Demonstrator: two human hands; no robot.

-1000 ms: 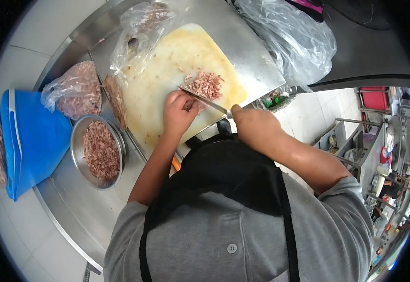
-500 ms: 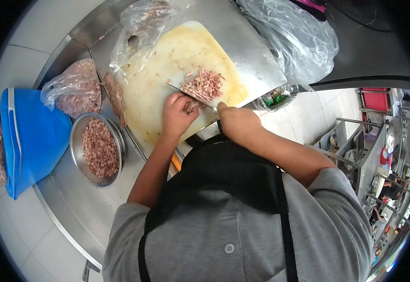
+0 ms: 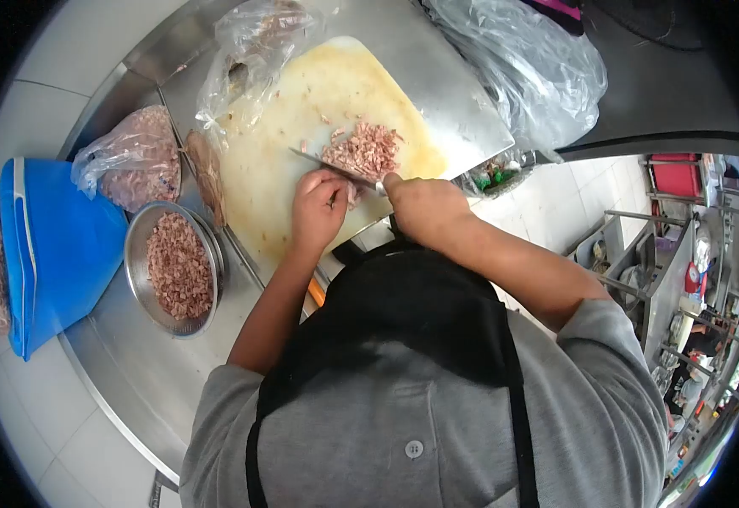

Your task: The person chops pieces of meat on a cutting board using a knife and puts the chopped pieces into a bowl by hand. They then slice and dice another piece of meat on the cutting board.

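On a yellowish cutting board (image 3: 301, 93) lies a pile of chopped meat (image 3: 366, 146). My right hand (image 3: 424, 206) is closed around the handle of a knife (image 3: 325, 162), its blade slanting up and left between the pile and my left hand. With curled fingers my left hand (image 3: 318, 207) holds a piece of meat (image 3: 353, 196) against the board, just below the blade. A darker slab of meat (image 3: 206, 169) rests at the board's left edge.
A metal colander (image 3: 138, 258) of chopped meat (image 3: 179, 269) stands at the left, beside a bag of meat (image 3: 142, 162) and a blue bag (image 3: 69, 254). Clear plastic bags (image 3: 246, 55) touch the board's upper left; more plastic (image 3: 530, 76) lies upper right. Shelving and people appear far right.
My right hand and the knife have moved left and slightly up, bringing the blade's tip farther left across the board. My left hand stays in nearly the same place on the piece of meat.
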